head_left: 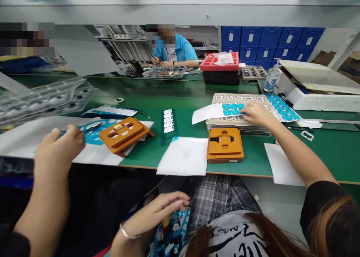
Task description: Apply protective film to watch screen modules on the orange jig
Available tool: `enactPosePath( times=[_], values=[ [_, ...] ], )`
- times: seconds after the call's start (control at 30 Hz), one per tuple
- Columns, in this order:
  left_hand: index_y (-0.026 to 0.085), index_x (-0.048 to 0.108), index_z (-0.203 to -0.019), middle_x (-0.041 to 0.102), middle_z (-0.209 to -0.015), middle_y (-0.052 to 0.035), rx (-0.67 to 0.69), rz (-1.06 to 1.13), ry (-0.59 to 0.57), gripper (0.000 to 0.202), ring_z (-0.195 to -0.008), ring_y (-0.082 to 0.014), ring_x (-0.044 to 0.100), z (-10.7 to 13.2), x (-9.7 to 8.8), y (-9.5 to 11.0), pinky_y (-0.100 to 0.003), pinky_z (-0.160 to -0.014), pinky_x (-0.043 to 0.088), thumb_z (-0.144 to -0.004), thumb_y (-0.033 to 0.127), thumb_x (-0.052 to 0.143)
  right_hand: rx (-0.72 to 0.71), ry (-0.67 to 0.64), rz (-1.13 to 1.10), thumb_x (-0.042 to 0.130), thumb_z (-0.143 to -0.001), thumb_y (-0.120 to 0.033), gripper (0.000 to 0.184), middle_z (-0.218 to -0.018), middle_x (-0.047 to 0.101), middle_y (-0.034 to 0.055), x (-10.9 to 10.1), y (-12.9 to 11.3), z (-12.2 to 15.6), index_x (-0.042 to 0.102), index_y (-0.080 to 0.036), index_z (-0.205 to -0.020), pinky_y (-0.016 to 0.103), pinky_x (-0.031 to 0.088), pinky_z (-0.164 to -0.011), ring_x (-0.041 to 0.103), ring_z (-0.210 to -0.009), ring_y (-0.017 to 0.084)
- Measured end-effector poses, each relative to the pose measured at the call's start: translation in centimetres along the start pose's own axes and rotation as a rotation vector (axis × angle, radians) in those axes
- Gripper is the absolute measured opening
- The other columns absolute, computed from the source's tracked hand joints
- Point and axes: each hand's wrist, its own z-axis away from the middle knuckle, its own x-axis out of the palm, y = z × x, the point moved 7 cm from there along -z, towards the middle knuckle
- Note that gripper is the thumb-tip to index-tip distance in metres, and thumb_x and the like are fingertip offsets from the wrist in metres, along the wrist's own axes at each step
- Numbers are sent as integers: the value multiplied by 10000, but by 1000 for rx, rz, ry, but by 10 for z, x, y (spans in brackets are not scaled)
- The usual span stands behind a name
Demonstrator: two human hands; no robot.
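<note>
My right hand [256, 114] reaches out over a stack of beige part trays [239, 98]. Its fingers are curled and pinched on a white sticker sheet [209, 112] with teal stickers that lies on the stack. My left hand [160, 209], with a bracelet at the wrist, hovers low over my lap. Its fingers are stretched out, just above a blue-and-white sheet [171, 234], and it holds nothing. An orange jig [225, 144] sits at the table's front edge, below my right hand.
A co-worker's hand [60, 146] at the left holds a thin tool near a second orange jig [123, 133]. White paper sheets [184, 155], a strip of white labels [168, 120], a sanitizer bottle [272, 78] and a red tray [219, 62] lie on the green table [182, 95]. Another person works across it.
</note>
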Motion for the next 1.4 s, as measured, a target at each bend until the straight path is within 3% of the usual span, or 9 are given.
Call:
enactPosePath(
  times=[0.07,0.13,0.23,0.4,0.53,0.73,0.93,1.27,1.4],
  values=[
    [228,734,-1111,774,-989,-81,105,212,-78,427,-900,-227,727,-41,-7,10,-349,-851,574,-911,581,601,12,89,17,589,-827,-104,230,-831,776,85,-6,-4,5,791,-189,-895,394,549,-759,702,-813,257],
    [237,731,-1169,761,-1118,-114,220,555,-85,453,-944,-258,734,-86,-16,35,-365,-854,575,-875,573,656,21,214,23,526,-894,-125,272,-902,780,108,-16,-13,13,782,-175,-975,409,553,-764,709,-851,265],
    [177,711,-1182,716,-1219,-150,150,980,-70,479,-1060,-273,716,-158,-13,75,-376,-941,565,-868,538,679,-14,396,7,486,-947,-138,298,-993,778,121,-28,-38,30,760,-169,-1061,422,576,-809,717,-907,256],
    [146,682,-1127,754,-882,-59,96,1336,272,227,-799,-146,726,-235,-12,102,-254,-776,585,-925,248,661,-133,621,-65,552,-923,-101,250,-1028,782,82,-40,-72,51,751,-209,-1029,393,614,-903,725,-990,225],
    [153,704,-1012,771,-869,-24,230,1275,472,220,-753,-115,719,-245,-29,89,-199,-674,579,-807,163,782,-113,709,-180,576,-892,-70,264,-1044,777,105,-48,-79,55,715,-184,-1086,415,639,-893,729,-1023,232],
    [175,734,-961,795,-919,-41,336,1062,473,460,-850,-202,760,-238,-32,80,-339,-831,634,-616,410,927,238,668,-711,738,-839,-220,290,-1152,746,128,-32,-66,52,706,-183,-1125,427,623,-950,727,-1053,246],
    [173,743,-858,798,-915,-63,299,967,441,385,-967,-257,755,-229,-29,77,-421,-932,617,-649,457,900,475,551,-1345,810,-774,-279,328,-1090,748,29,-3,-58,51,669,-250,-1068,364,636,-936,734,-992,189],
    [160,777,-864,790,-914,-77,279,767,526,407,-969,-250,744,-224,-33,63,-367,-909,622,-682,514,862,513,388,-1448,845,-722,-411,488,-1117,715,43,7,-61,47,588,-268,-1110,388,643,-928,717,-1011,207],
    [177,782,-859,794,-922,-63,299,828,471,361,-955,-248,755,-225,-32,68,-397,-923,626,-686,481,870,486,380,-1499,854,-710,-398,474,-1112,716,38,11,-57,46,592,-266,-1081,403,636,-942,719,-1016,212]
  ],
)
